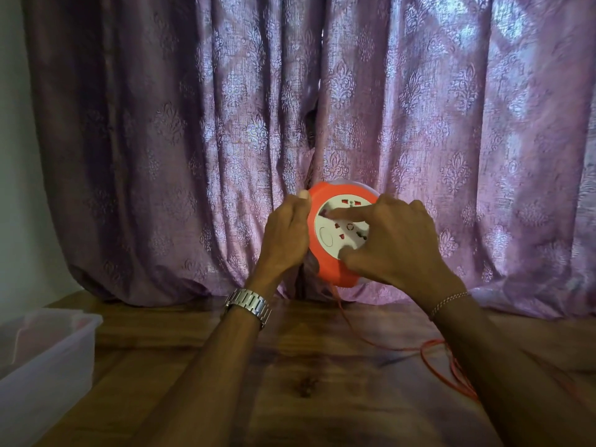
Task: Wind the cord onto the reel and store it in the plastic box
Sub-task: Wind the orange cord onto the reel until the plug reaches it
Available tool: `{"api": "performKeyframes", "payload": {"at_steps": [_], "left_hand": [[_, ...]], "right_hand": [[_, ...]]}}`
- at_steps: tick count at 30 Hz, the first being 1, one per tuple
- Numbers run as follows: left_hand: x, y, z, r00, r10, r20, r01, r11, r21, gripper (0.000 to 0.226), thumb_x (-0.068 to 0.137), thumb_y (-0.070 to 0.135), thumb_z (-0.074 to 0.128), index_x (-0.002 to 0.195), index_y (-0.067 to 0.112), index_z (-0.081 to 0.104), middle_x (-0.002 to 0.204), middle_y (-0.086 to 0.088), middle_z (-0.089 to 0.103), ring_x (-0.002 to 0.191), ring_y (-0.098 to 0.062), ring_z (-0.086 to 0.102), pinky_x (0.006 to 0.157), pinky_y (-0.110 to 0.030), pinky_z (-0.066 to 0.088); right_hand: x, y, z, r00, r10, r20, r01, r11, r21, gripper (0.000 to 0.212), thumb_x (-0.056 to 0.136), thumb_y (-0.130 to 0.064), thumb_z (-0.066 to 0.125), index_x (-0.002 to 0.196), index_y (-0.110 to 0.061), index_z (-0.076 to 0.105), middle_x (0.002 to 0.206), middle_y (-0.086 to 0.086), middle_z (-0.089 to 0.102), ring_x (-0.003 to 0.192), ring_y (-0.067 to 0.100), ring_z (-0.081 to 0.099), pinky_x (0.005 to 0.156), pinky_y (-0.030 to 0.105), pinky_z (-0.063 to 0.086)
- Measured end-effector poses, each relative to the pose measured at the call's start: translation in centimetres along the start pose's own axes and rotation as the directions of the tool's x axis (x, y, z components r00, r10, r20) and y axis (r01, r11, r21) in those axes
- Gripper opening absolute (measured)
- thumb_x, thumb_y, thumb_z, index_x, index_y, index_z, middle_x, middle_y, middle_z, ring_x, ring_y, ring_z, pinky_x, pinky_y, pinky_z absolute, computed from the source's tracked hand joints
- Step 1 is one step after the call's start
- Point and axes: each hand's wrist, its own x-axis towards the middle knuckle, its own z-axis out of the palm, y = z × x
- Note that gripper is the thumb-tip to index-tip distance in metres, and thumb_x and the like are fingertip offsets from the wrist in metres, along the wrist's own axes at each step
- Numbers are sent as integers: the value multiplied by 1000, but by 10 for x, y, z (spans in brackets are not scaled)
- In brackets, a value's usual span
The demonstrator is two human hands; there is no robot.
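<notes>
**Reel held up at centre frame, cord trailing to the lower right**

I see the reel [338, 235], orange with a white socket face, held in the air at centre frame, tilted so the face looks toward the camera and a little to the left. From its lower edge the orange cord [371, 341] drops to the table and runs to the lower right, where it loops loosely beside my right forearm. I cannot tell how much of it is already on the reel.

The box [48, 346], clear plastic with no lid on it, sits at the lower left edge of the frame, well apart from the reel. Something pinkish shows faintly through its wall; I cannot make out what.

My left hand [287, 233] grips the reel's left rim, thumb up along the orange edge, fingers curled round behind and out of sight. My right hand [396, 240] lies over the right side of the face: the forefinger is stretched flat across the white plate, its tip near a socket hole, the thumb presses at the lower rim, and the other fingers curl over the right edge. So both hands have hold of the reel.

A metal watch [248, 306] is on my left wrist, a thin bracelet [450, 303] on my right.

The table [274, 382] is dark grained wood. Behind it a mauve patterned curtain [161, 140] fills the frame, its hem resting on the tabletop; a strip of pale wall [16, 156] shows at the far left.
</notes>
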Motion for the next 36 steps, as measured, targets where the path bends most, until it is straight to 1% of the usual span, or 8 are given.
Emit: {"api": "performKeyframes", "payload": {"at_steps": [3, 7, 13, 15, 18, 22, 27, 36], "left_hand": [[-1, 1, 0, 1000, -4, -10, 4, 1000, 7, 43, 98, 53, 33, 73, 21, 47, 78, -18, 59, 79, -36, 57, 82, -52, 48], [0, 1, 2, 1000, -19, -9, 19, 1000, 5, 41, 96, 55, 33, 78, 22, 49, 93, -25, 66, 93, -42, 61, 85, -49, 47], [2, -4, 3, 999, -39, -16, 39, 999, -15, 40, 99, 48, 33, 83, 16, 52, 95, -27, 67, 94, -44, 61, 86, -52, 49], [2, -4, 1, 999, -40, -26, 39, 999, -29, 44, 97, 47, 32, 82, 10, 50, 94, -29, 67, 91, -44, 61, 86, -54, 49], [2, -5, -1, 999, -24, -28, 23, 999, -28, 55, 100, 48, 31, 84, 0, 52, 83, -25, 64, 81, -41, 60, 82, -57, 49], [1, 0, -1, 1000, 4, -4, -5, 1000, -7, 61, 95, 56, 29, 88, 1, 56, 84, -21, 66, 84, -39, 61, 82, -53, 49], [-1, 2, 1, 999, 37, 30, -38, 999, 24, 61, 97, 56, 29, 88, 3, 56, 85, -17, 65, 82, -35, 60, 82, -55, 49], [-3, 1, 1, 997, 39, 64, -43, 998, 54, 62, 96, 56, 29, 93, 2, 58, 88, -19, 68, 87, -39, 63, 83, -55, 50]], "right_hand": [[-1, 0, 7, 994, 38, -105, -35, 999, 32, 58, 54, -62, 63, 110, -49, 66, 79, -1, 73, 74, 29, 66, 67, 34, 46], [-2, -2, 10, 978, 122, -167, -117, 992, 40, 62, 52, -75, 61, 106, -48, 68, 79, -5, 74, 73, 28, 66, 60, 28, 45], [3, 3, 0, 999, -16, -40, 13, 998, -60, 63, 67, -76, 56, 119, -40, 64, 87, 3, 67, 86, 28, 56, 74, 37, 40], [7, 7, -7, 995, -100, -6, 100, 995, 14, 52, 74, -63, 64, 116, -33, 65, 95, 5, 59, 93, 26, 46, 76, 39, 44], [9, 15, -12, 950, -291, 113, 283, 956, 81, 31, 78, -20, 70, 107, -30, 65, 123, 2, 55, 104, 24, 42, 78, 46, 49], [8, 14, -9, 886, -318, 338, 315, 947, 65, 62, 69, 2, 68, 111, -43, 66, 150, 1, 34, 124, 28, 32, 91, 40, 42], [7, 11, -9, 891, -307, 335, 330, 944, -14, 57, 64, -14, 82, 107, -49, 68, 141, 6, 46, 115, 32, 44, 83, 42, 46], [0, 6, -9, 924, -260, 280, 308, 940, -145, 44, 72, -48, 72, 111, -62, 58, 128, 1, 52, 107, 24, 57, 72, 36, 48]]}}
